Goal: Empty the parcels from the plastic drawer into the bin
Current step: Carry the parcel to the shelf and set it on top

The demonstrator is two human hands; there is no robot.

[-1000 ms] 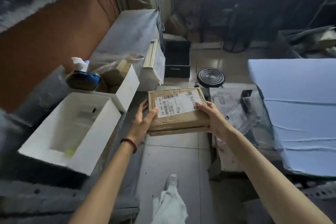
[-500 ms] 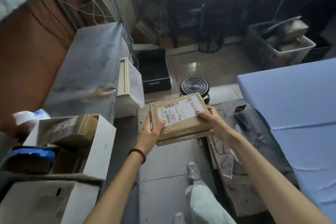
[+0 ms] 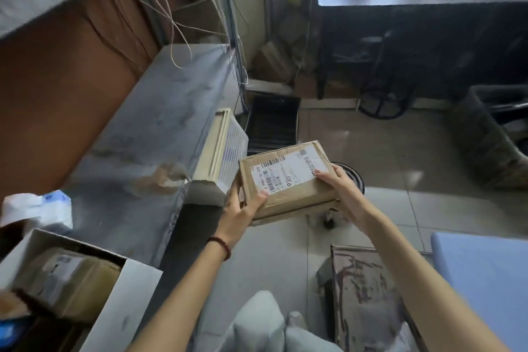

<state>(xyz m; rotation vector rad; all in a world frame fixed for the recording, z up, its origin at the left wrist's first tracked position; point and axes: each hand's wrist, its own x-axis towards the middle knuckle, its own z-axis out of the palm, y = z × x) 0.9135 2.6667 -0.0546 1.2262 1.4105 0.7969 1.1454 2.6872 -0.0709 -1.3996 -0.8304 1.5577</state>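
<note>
Parcel (image 3: 288, 180): centre of frame, off the floor, pinched between left hand (image 3: 240, 211) at its near-left corner and right hand (image 3: 340, 188) at its right edge. Brown cardboard, flat and rectangular, taped, top face up and tilted slightly, white barcode label across the top.

Lower parcel (image 3: 288, 216): thinner, brown, pressed flat beneath the first, only its near edge showing.

Drawer (image 3: 128, 288): lower left of frame, white, open-topped, blurred. Third parcel (image 3: 68, 277) inside: brown, pale label up, lying askew against the wall.

Bin (image 3: 483, 137): right edge of frame, dark-walled, on the floor, well apart from the drawer, contents too blurred to tell.
</note>
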